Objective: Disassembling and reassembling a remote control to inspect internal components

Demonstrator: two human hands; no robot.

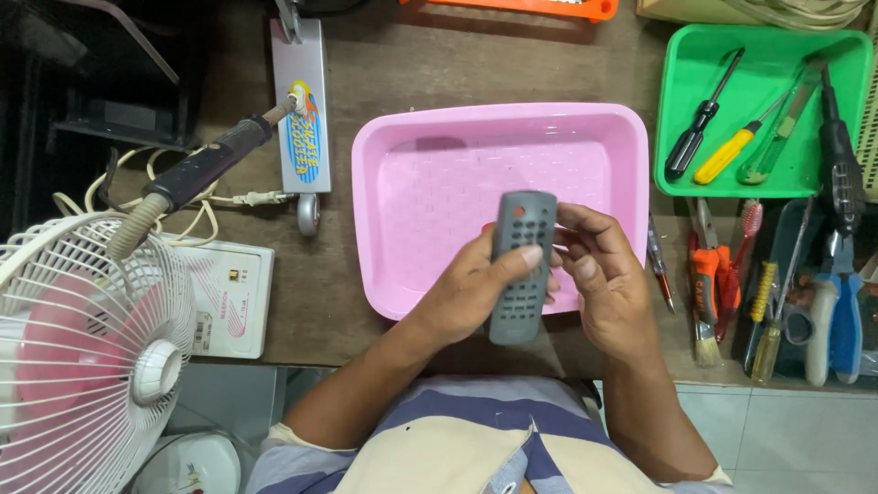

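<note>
A grey remote control (519, 274) with dark buttons and one red button is upright in front of me, over the near edge of a pink plastic tray (430, 165). My left hand (466, 293) grips it from the left, thumb lying across the buttons. My right hand (604, 274) holds its right edge, fingers curled at the side. The pink tray holds nothing that I can see.
A green tray (681, 101) at the back right holds screwdrivers (700, 123). Pliers, a brush and more tools (732, 274) lie on the wooden bench at the right. A soldering iron (201, 169) on its stand, a white box (229, 293) and a white fan (82, 357) are at the left.
</note>
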